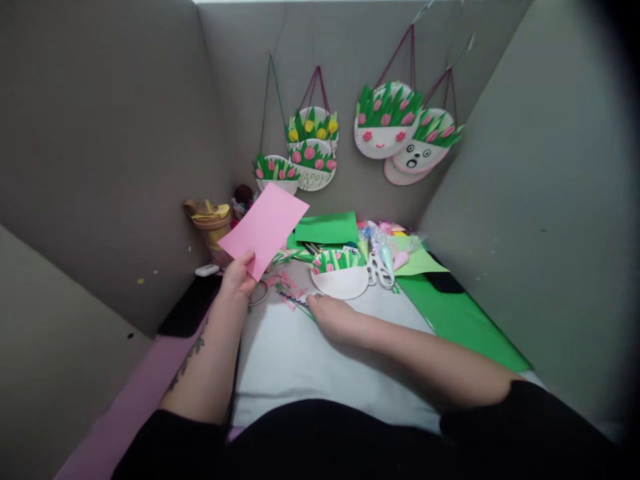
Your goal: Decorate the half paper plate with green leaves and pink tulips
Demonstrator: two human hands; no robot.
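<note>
My left hand [239,275] is closed on a corner of a pink paper sheet [265,229] and holds it up, tilted, over the left of the white work surface [285,360]. My right hand [334,317] lies low on that surface, fingertips at some pink and green paper scraps [290,288]; its fingers are blurred. Just beyond it sits a paper-plate basket [340,275] with green paper grass and pink tulips. White-handled scissors [380,270] lie to the right of the plate.
Several finished paper-plate flower baskets [385,123] hang by cords on the grey partition. Green paper sheets [327,228] and a big green sheet [457,320] lie at the back and right. A yellow-brown figure [210,223] stands at the left; a pink strip [130,407] runs along the left edge.
</note>
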